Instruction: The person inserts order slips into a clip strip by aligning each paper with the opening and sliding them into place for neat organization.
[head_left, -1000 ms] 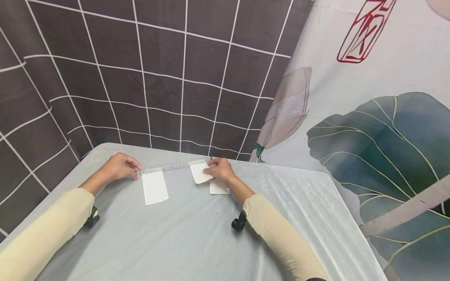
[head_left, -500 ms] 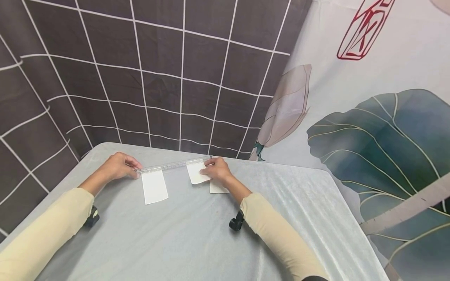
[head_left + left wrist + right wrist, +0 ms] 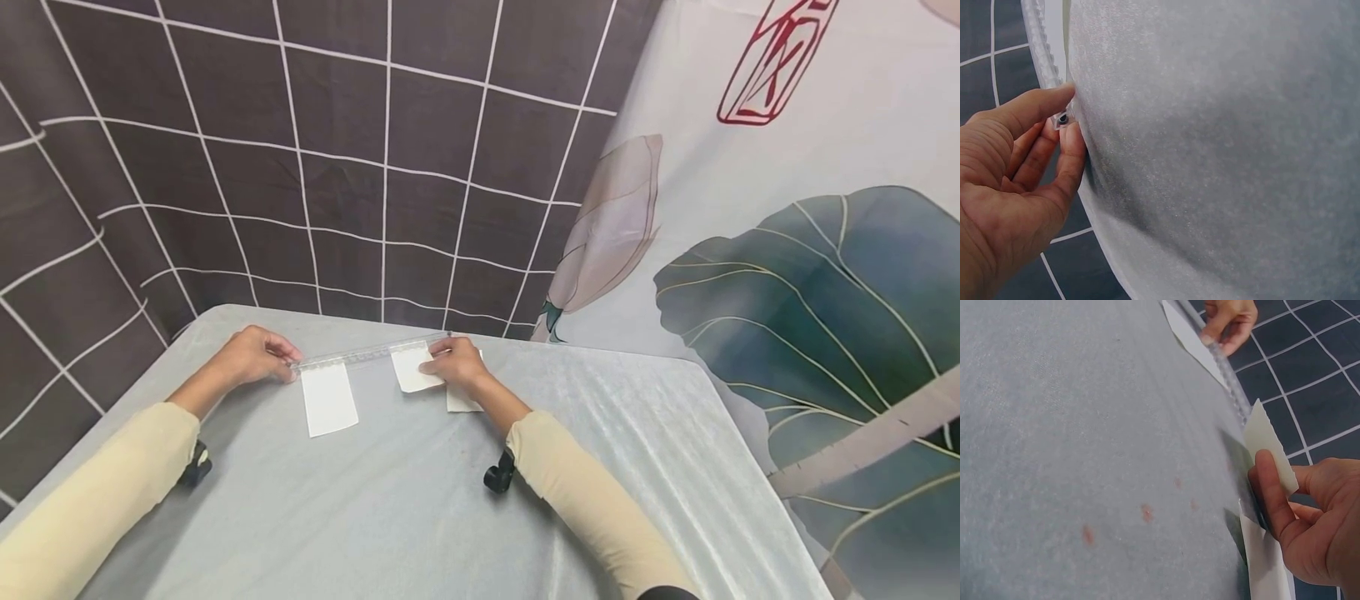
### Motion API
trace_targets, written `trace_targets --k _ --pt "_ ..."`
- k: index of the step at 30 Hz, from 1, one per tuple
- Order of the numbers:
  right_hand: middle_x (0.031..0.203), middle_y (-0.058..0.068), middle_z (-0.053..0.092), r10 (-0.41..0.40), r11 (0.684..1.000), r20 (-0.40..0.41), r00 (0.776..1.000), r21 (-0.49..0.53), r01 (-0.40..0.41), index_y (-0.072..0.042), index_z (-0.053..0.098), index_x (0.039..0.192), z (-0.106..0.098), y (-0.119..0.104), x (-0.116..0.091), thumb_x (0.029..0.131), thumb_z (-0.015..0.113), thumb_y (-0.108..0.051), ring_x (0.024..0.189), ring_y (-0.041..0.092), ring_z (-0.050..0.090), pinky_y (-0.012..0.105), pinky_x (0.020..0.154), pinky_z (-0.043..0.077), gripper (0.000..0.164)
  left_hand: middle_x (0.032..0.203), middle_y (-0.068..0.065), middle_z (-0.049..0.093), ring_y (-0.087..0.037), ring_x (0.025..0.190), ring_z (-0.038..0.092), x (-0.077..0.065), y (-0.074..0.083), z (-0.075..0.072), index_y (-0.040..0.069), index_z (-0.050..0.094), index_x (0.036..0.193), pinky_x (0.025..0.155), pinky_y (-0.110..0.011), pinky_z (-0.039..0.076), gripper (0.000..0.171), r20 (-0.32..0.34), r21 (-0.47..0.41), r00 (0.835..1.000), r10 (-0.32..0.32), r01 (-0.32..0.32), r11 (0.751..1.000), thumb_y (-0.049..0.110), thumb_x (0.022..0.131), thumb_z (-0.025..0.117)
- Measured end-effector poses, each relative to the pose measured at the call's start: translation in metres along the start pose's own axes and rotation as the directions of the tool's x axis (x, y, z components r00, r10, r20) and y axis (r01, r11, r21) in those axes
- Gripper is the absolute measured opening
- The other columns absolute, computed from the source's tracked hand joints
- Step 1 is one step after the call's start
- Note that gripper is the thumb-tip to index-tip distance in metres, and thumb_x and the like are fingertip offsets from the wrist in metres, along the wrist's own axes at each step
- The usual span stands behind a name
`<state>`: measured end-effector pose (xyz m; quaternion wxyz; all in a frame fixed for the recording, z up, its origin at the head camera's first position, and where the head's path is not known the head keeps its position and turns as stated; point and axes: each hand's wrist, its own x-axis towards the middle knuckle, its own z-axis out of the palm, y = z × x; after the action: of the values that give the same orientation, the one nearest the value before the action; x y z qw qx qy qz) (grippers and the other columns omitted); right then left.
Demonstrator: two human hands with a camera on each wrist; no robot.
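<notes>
A long clear plastic strip with a bumpy, tooth-like edge lies near the table's far edge. My left hand pinches its left end between thumb and fingers, beside a small dark spot. A white paper piece extends below the strip near that hand. Between the thumb and fingers of my right hand, a second white paper piece is pinched, its upper edge at the strip. A third paper piece is on the table below the right hand, partly hidden by it.
A pale grey-blue cloth covers the table. Behind it hangs a dark curtain with white grid lines; a leaf-printed cloth hangs at right. Small reddish marks show on the table cloth.
My right hand has slid slightly left along the strip with its paper piece, uncovering a bit of the paper underneath. My left hand stays on the strip's end.
</notes>
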<state>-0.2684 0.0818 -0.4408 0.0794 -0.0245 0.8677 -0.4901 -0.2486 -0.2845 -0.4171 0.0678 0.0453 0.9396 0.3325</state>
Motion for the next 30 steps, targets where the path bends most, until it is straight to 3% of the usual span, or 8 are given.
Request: trace_targets --k 7,24,30 --pt "0.127 0.021 0.083 -0.007 1.0 0.016 1.0 -0.014 0.008 0.001 0.078 0.133 0.002 0.0 0.002 0.088 0.089 -0.012 0.112 0.033 0.079 0.022 0.082 0.053 0.047 0.101 -0.017 0.085 -0.013 0.086 0.068 0.001 0.001 0.0 -0.006 0.083 0.112 0.081 -0.029 0.051 0.038 -0.004 -0.001 1.0 0.008 -0.008 1.0 0.003 0.076 0.092" --pt "0.122 0.022 0.083 0.009 1.0 0.031 0.999 -0.002 -0.009 0.0 0.078 0.134 0.013 -0.007 0.001 0.089 0.089 -0.012 0.086 0.017 0.071 0.021 0.069 0.054 0.048 0.101 -0.016 0.085 -0.013 0.085 0.068 0.0 0.001 0.0 -0.006 0.084 0.112 0.082 -0.029 0.05 0.037 -0.009 0.005 1.0 -0.001 0.001 1.0 0.004 0.077 0.092" --pt "0.122 0.022 0.083 0.0 1.0 0.026 1.0 0.005 0.0 0.0 0.079 0.132 0.016 -0.007 0.002 0.088 0.09 -0.012 0.094 0.022 0.077 0.021 0.072 0.056 0.047 0.101 -0.017 0.086 -0.012 0.085 0.069 0.0 0.001 -0.001 -0.005 0.084 0.111 0.082 -0.029 0.05 0.037 -0.009 0.007 1.0 0.0 0.0 1.0 0.004 0.076 0.093"
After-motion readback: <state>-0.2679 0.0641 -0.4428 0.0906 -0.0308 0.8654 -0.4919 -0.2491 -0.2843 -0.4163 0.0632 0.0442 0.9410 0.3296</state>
